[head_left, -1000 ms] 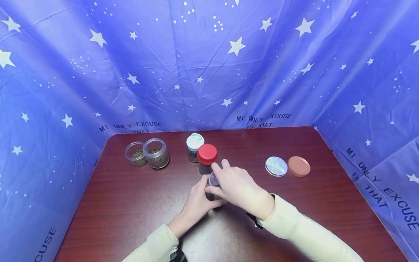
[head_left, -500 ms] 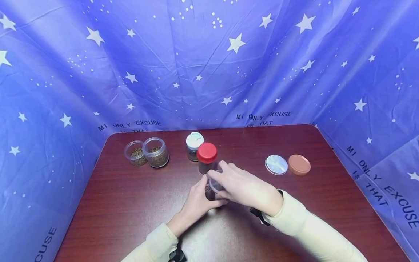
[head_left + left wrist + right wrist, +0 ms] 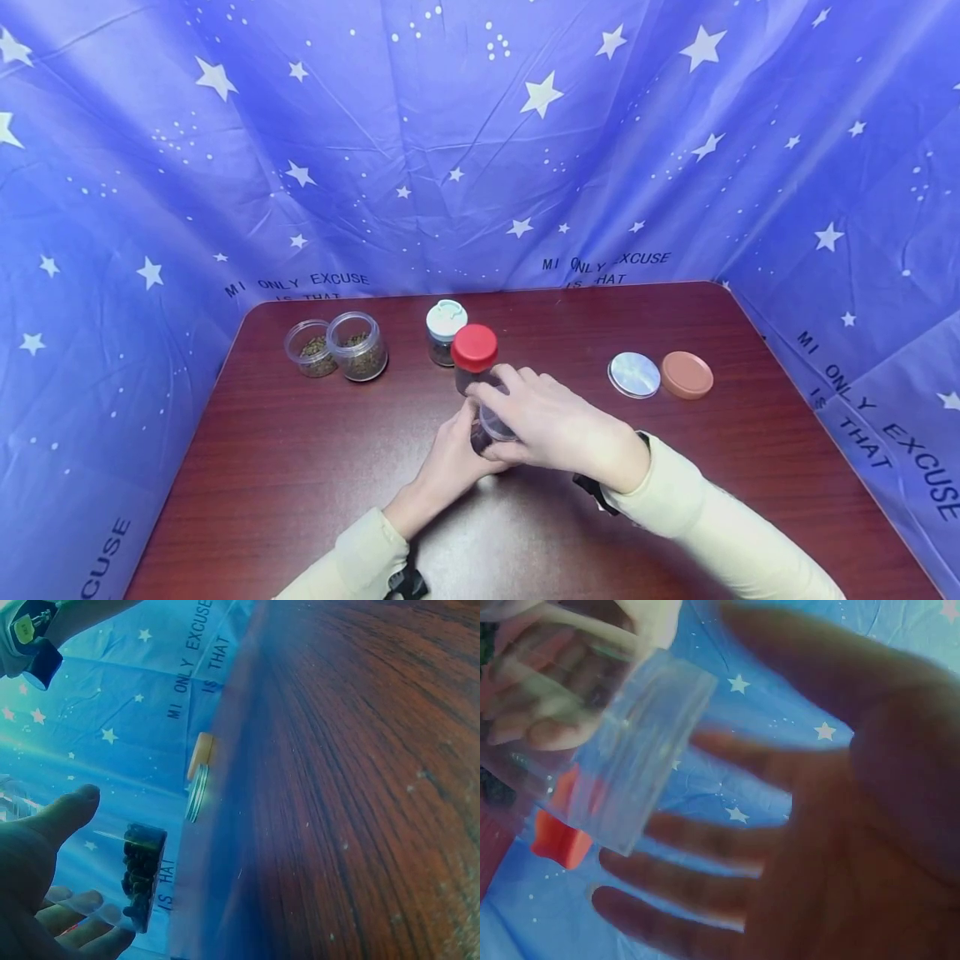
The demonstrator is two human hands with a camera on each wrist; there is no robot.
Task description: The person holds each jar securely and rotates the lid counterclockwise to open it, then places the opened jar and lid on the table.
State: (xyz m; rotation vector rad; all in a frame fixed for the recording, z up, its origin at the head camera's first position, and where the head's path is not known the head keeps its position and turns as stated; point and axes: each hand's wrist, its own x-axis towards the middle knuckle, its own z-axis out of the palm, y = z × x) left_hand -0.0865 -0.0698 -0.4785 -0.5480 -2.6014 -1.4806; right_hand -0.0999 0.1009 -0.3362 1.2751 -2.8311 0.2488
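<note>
In the head view my left hand (image 3: pixel 450 454) grips a clear jar (image 3: pixel 497 425) around its side, low over the middle of the table. Dark lumpy contents (image 3: pixel 142 877) fill the jar's base in the left wrist view. My right hand (image 3: pixel 551 421) arches over the jar's top with spread, relaxed fingers. The right wrist view has the jar's clear ridged top (image 3: pixel 656 750) between those fingers and the thumb, with the thumb standing off it. Whether that top is a lid or a threaded neck, I cannot tell. Just behind stands a red-capped jar (image 3: pixel 475 350).
A white-capped jar (image 3: pixel 447 329) stands behind the red-capped one. At the left are two lidless clear jars (image 3: pixel 357 354) with greenish-brown bits inside. A silver lid (image 3: pixel 634 374) and an orange-brown lid (image 3: pixel 687 375) lie on the right. Starred blue cloth (image 3: pixel 405 150) encloses the table (image 3: pixel 300 483).
My right hand first turned back from the jar's top, then its fingers reached forward and spread over it. My left hand has kept its grip on the jar.
</note>
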